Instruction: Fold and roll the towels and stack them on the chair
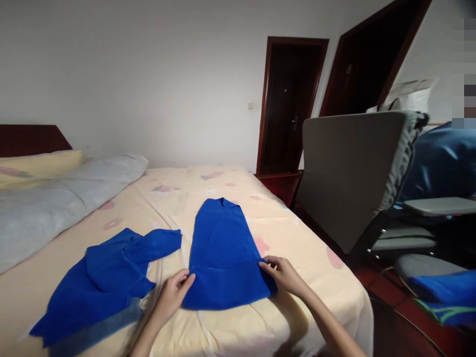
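Note:
A blue shirt (225, 248) lies on the bed, folded into a long narrow shape with its collar at the far end. My left hand (174, 292) pinches its left edge near the lower part, thumb and fingers together. On the opposite edge, my right hand (284, 272) grips the cloth between thumb and fingers. A faint crease runs across the shirt between the two hands. To the left lies another blue garment (107, 277), loosely crumpled, with one sleeve stretched toward the shirt.
The bed (320, 297) has a cream floral sheet. A rolled grey quilt (74, 198) and a yellow pillow (44, 166) lie at the left. Beyond the right edge stand a grey board (345, 173) and a chair (416, 265) with blue cloth (446, 287). Dark doors (290, 104) are behind.

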Action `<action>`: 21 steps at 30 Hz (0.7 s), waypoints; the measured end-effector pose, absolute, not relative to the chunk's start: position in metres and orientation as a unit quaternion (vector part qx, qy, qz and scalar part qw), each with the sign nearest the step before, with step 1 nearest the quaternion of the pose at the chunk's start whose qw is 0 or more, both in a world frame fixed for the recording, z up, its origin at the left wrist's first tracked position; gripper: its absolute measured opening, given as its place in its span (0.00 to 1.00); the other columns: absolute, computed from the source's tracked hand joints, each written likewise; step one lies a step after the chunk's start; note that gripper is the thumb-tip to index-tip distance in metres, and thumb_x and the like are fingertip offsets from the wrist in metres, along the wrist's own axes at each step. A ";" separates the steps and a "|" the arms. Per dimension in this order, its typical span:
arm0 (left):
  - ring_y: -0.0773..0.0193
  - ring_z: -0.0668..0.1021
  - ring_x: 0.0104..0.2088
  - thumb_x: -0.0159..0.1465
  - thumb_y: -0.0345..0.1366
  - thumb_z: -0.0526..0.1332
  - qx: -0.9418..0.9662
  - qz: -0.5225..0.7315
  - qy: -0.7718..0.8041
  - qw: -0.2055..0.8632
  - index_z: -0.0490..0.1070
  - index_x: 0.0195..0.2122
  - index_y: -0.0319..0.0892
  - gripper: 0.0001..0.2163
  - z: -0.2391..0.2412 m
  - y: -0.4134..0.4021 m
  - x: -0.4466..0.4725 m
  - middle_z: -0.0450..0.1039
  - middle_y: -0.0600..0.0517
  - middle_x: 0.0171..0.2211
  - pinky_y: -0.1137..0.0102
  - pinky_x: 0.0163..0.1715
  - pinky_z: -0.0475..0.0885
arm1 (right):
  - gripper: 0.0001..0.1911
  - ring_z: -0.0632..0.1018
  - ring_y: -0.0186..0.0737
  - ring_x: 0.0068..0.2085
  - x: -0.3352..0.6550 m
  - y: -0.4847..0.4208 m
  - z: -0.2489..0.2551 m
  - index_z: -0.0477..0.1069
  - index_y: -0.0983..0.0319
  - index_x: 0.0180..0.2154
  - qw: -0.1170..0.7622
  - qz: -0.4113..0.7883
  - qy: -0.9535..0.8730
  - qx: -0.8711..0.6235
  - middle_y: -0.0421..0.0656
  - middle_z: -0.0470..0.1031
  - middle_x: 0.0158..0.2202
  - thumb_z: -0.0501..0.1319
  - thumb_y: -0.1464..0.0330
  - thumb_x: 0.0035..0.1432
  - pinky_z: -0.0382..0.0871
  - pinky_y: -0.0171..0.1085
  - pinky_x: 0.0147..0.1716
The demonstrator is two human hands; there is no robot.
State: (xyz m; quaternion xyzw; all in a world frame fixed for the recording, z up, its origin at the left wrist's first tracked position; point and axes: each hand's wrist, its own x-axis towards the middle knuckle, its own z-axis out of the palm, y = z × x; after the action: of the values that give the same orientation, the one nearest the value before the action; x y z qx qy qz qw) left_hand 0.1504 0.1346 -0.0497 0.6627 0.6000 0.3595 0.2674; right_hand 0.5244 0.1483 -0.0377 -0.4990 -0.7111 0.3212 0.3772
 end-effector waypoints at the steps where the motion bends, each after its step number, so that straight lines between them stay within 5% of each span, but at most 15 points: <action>1: 0.51 0.81 0.36 0.63 0.57 0.55 0.674 0.364 0.585 0.267 0.73 0.31 0.48 0.19 -0.044 0.156 0.149 0.78 0.51 0.30 0.67 0.36 0.74 | 0.22 0.78 0.44 0.35 0.521 0.169 -0.037 0.79 0.62 0.36 0.371 0.301 -0.721 -0.502 0.44 0.81 0.34 0.55 0.54 0.67 0.70 0.37 0.34; 10: 0.55 0.81 0.33 0.58 0.40 0.58 0.634 0.389 0.649 0.160 0.71 0.24 0.45 0.09 -0.063 0.366 0.151 0.79 0.50 0.27 0.69 0.36 0.71 | 0.16 0.79 0.46 0.49 0.444 0.400 -0.054 0.80 0.62 0.44 0.292 0.169 -0.781 -0.525 0.47 0.82 0.46 0.54 0.71 0.67 0.69 0.38 0.50; 16: 0.56 0.80 0.35 0.61 0.42 0.56 0.588 0.403 0.688 0.135 0.75 0.28 0.45 0.11 -0.085 0.413 0.143 0.80 0.51 0.28 0.70 0.34 0.68 | 0.16 0.66 0.54 0.64 0.398 0.489 -0.066 0.79 0.60 0.51 0.244 0.101 -0.762 -0.592 0.50 0.65 0.66 0.57 0.66 0.68 0.60 0.46 0.62; 21: 0.56 0.80 0.35 0.61 0.46 0.56 0.577 0.418 0.684 0.155 0.76 0.31 0.45 0.13 -0.089 0.418 0.138 0.81 0.53 0.30 0.70 0.33 0.69 | 0.20 0.73 0.59 0.57 0.380 0.511 -0.066 0.79 0.70 0.49 0.248 0.077 -0.708 -0.657 0.62 0.75 0.54 0.49 0.74 0.69 0.66 0.54 0.56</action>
State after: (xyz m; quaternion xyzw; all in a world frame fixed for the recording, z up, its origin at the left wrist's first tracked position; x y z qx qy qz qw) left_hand 0.1384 0.4181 -0.0890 0.5775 0.6837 0.4184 0.1549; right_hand 0.3797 0.5108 -0.0657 -0.6572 -0.7075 0.0766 0.2482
